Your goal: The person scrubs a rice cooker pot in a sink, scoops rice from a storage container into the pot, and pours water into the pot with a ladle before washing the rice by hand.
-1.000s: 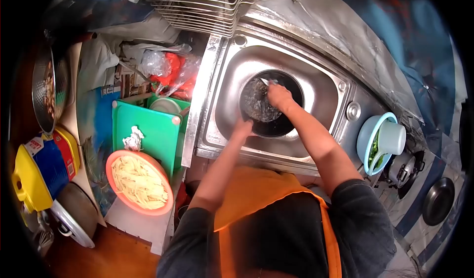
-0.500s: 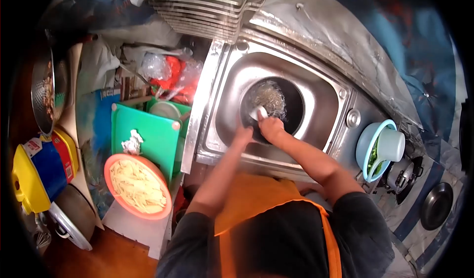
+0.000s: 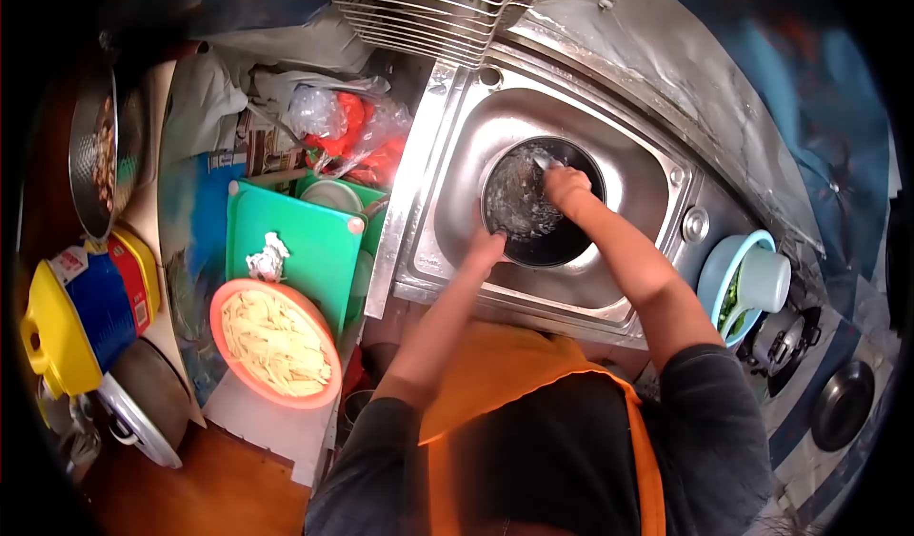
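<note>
Inside the dark pot point(image 3: 562, 248), my right hand point(image 3: 569, 189) is closed on a small, shiny utensil point(image 3: 544, 160), its tip dipping into rippling water point(image 3: 519, 193). Since the last view the hand has swung out from the pot's near side towards its far right, so I judge this to be a stroke around the water rather than a lift. My left hand point(image 3: 488, 248) is at the near-left rim, thumb against the edge; I take it to be steadying the pot, though I cannot tell whether the fingers are clamped. The pot sits in the metal sink point(image 3: 628, 169), beneath both hands.

Right of the right hand, past a round metal disc point(image 3: 695, 224), a light blue bowl point(image 3: 712, 269) has green pieces and a pale dipper point(image 3: 764, 281) in it. Left of the left hand, an orange basin point(image 3: 225, 350) holds pale strips point(image 3: 276, 341), near a green box point(image 3: 295, 227) with crumpled foil point(image 3: 268, 257) on it. Beyond the hands is a wire rack point(image 3: 419, 8), cut off at the top.

The right fingers hide the utensil's handle, so I can't name its kind. Foam and glare mask what lies in the water, and the left fingers are blurred into the rim.
</note>
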